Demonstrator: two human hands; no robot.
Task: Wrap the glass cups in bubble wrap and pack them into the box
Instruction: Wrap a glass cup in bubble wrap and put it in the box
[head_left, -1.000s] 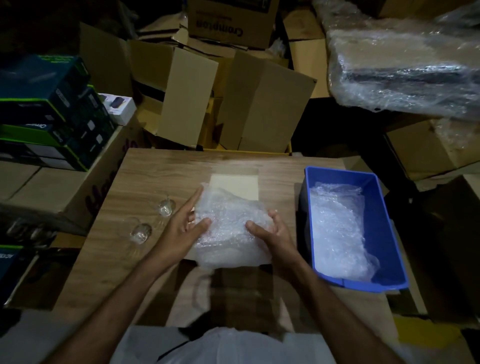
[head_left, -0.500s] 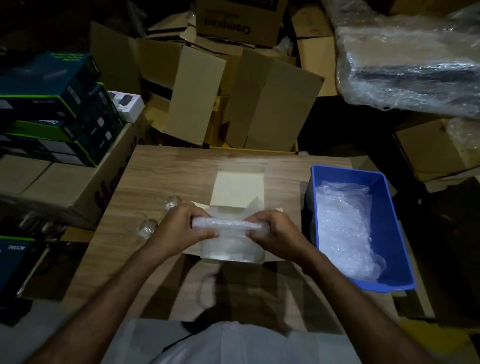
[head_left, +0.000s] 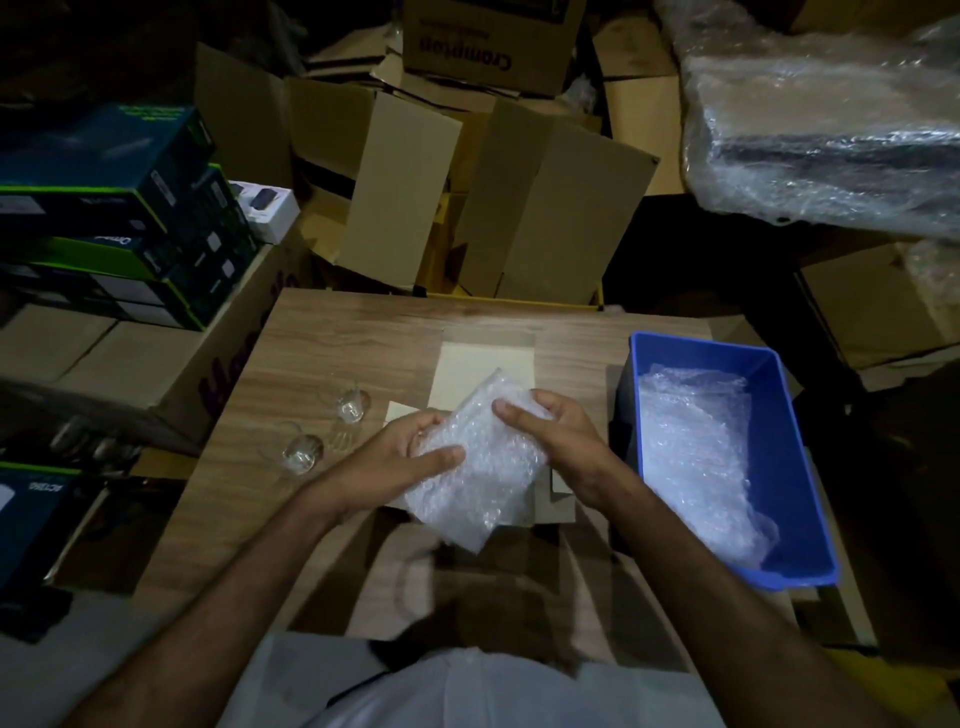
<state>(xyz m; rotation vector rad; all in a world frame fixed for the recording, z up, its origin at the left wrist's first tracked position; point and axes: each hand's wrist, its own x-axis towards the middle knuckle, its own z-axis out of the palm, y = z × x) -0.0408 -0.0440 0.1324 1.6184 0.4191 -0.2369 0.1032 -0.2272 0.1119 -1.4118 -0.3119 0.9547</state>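
Note:
Both hands hold a bubble-wrap bundle (head_left: 480, 467) above the small open cardboard box (head_left: 485, 364) in the middle of the wooden table (head_left: 322, 353). My left hand (head_left: 410, 457) grips its left side, thumb across the front. My right hand (head_left: 550, 436) curls over its upper right corner. Whatever is inside the wrap is hidden. Two bare glass cups (head_left: 354, 405) (head_left: 302, 453) stand on the table to the left of my hands.
A blue plastic bin (head_left: 789, 467) holding loose bubble wrap (head_left: 696, 457) sits at the table's right edge. Stacked dark product boxes (head_left: 114, 218) stand to the left. Open cardboard cartons (head_left: 467, 197) crowd behind the table, and a plastic-wrapped bundle (head_left: 831, 130) lies at the upper right.
The bundle has gone from flattened on the table, to gripped as a low roll, to tilted up on a slant between my hands. My right hand has shifted to its top corner.

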